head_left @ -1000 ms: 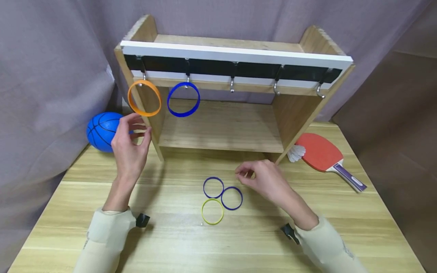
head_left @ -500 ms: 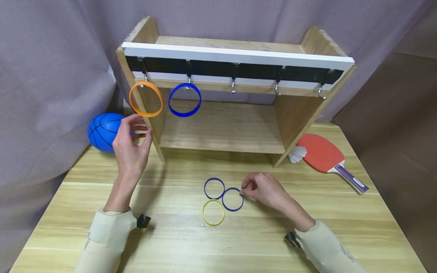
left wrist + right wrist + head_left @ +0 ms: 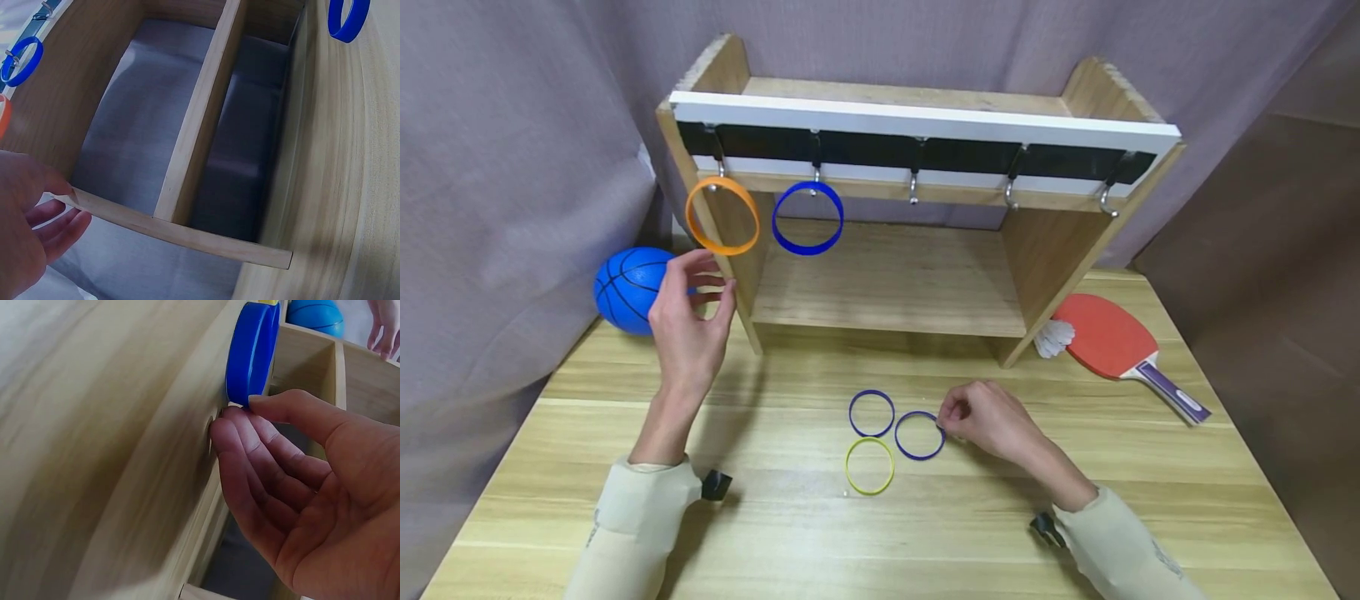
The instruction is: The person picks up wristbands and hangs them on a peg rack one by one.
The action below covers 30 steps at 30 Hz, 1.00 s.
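My right hand (image 3: 988,421) pinches the near rim of a blue ring (image 3: 245,365) between thumb and fingertips, low over the table. Beside that ring lie another blue ring (image 3: 851,414) and a yellow ring (image 3: 870,493). At the left, my left hand (image 3: 691,342) holds the front edge of the wooden shelf's side panel (image 3: 115,211), thumb on one side and fingers on the other. Just above it an orange ring (image 3: 724,251) hangs on the leftmost hook, and a blue ring (image 3: 808,250) hangs on the second hook.
The wooden shelf (image 3: 887,283) carries a row of metal hooks; the three right-hand hooks (image 3: 1011,196) bear no ring. A blue ball (image 3: 628,292) sits behind the left hand. A shuttlecock (image 3: 1054,339) and a red table tennis paddle (image 3: 1105,335) lie at the right.
My right hand has come down to the right-hand blue ring and taken its rim. That ring has shifted slightly right, away from the other two. The left hand stays put.
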Each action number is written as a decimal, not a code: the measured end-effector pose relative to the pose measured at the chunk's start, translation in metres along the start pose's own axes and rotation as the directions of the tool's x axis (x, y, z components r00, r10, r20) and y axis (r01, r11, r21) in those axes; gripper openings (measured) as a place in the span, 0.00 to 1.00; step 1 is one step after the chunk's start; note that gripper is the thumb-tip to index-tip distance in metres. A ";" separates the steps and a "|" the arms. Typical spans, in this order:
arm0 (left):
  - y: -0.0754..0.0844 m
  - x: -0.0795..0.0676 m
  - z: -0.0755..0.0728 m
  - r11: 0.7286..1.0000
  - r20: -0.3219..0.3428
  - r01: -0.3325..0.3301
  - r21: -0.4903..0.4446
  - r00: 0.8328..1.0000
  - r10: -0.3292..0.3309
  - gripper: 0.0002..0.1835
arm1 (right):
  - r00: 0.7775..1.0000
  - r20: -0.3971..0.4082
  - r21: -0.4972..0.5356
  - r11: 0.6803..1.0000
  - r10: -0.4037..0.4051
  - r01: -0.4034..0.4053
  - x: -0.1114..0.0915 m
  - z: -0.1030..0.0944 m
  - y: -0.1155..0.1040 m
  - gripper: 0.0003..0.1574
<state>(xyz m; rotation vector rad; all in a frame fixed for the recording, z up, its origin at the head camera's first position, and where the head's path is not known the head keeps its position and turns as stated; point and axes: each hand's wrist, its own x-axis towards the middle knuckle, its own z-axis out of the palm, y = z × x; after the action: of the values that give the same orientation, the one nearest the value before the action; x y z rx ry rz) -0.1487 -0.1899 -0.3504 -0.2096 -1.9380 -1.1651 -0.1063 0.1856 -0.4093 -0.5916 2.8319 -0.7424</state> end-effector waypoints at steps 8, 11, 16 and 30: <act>-0.001 0.000 0.000 1.000 -0.004 0.005 -0.005 1.000 -0.005 0.21 | 1.000 -0.014 -0.015 1.000 -0.009 0.009 -0.002 -0.001 0.003 0.01; -0.001 0.000 0.000 1.000 -0.002 0.010 -0.010 1.000 -0.010 0.21 | 0.999 -0.052 0.002 1.000 -0.014 0.014 -0.004 -0.003 0.001 0.03; -0.002 0.000 0.001 1.000 -0.001 0.006 0.005 1.000 -0.006 0.22 | 0.995 -0.091 0.111 0.992 -0.043 0.053 -0.007 -0.009 -0.007 0.06; -0.001 0.000 0.002 1.000 -0.016 0.009 0.005 1.000 -0.009 0.22 | 0.964 -0.148 0.180 0.952 -0.221 0.246 -0.006 -0.039 -0.040 0.07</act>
<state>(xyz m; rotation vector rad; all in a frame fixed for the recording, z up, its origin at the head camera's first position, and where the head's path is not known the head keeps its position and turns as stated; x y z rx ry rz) -0.1507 -0.1888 -0.3513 -0.1885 -1.9297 -1.1642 -0.0966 0.1731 -0.3549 -0.8871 2.7811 -1.1248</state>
